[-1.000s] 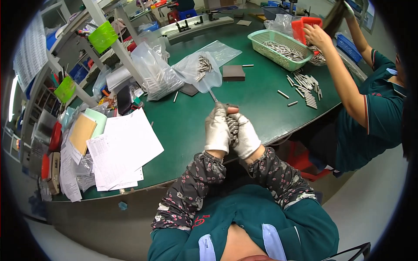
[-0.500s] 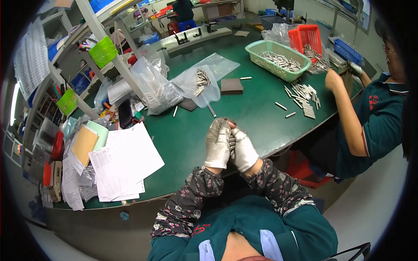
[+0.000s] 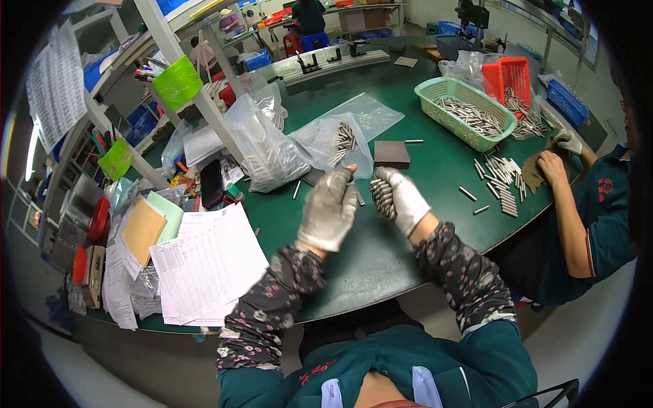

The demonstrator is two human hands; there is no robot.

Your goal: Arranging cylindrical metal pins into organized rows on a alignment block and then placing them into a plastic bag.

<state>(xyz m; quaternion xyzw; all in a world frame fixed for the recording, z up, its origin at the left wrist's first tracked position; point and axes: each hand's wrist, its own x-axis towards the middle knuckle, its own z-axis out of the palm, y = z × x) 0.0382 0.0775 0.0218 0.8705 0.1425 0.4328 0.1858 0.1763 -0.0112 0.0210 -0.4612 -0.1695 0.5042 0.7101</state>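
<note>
My right hand (image 3: 406, 204), in a pale glove with bare fingertips, is closed around a bundle of short metal pins (image 3: 383, 198) whose ends face left. Beside it, my left hand (image 3: 328, 212) wears a similar, greyer glove. Its fingers reach forward toward a clear plastic bag of pins (image 3: 345, 144) and look apart, though the palm side is hidden. A single metal pin (image 3: 360, 198) lies between the two hands. Just beyond my right hand sits a dark brown rectangular block (image 3: 392, 155).
A green basket (image 3: 469, 139) of pins stands at right, next to a red basket (image 3: 507, 76). Loose pins (image 3: 503, 180) lie before them. At far right a co-worker's hand (image 3: 552, 165) rests on brown cloth. Papers (image 3: 211, 265) and a bulging plastic bag (image 3: 269, 146) occupy the left.
My hands, earlier together around the pins, have separated. The right now holds the bundle alone; the left has moved left. The co-worker's raised hand has come down to the cloth.
</note>
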